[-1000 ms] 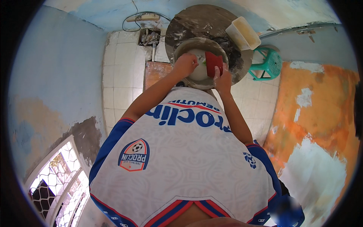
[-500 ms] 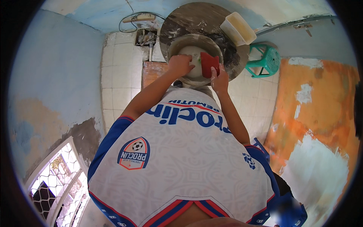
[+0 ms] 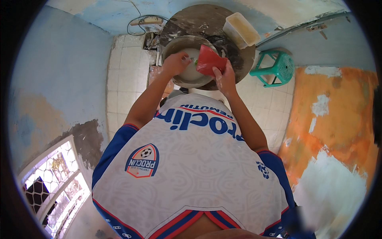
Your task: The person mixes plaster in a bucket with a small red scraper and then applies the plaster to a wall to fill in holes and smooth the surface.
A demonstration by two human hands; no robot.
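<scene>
Head view: the right hand pinches a red sheet at its near edge, between thumb and fingers; the left hand has curled fingers (whether around anything cannot be told). Below the left fingers, a round basin contains whitish material; beyond the right fingers, a rectangular tub, contents unclear.

Flat red sheet in right grip above round basin
</scene>
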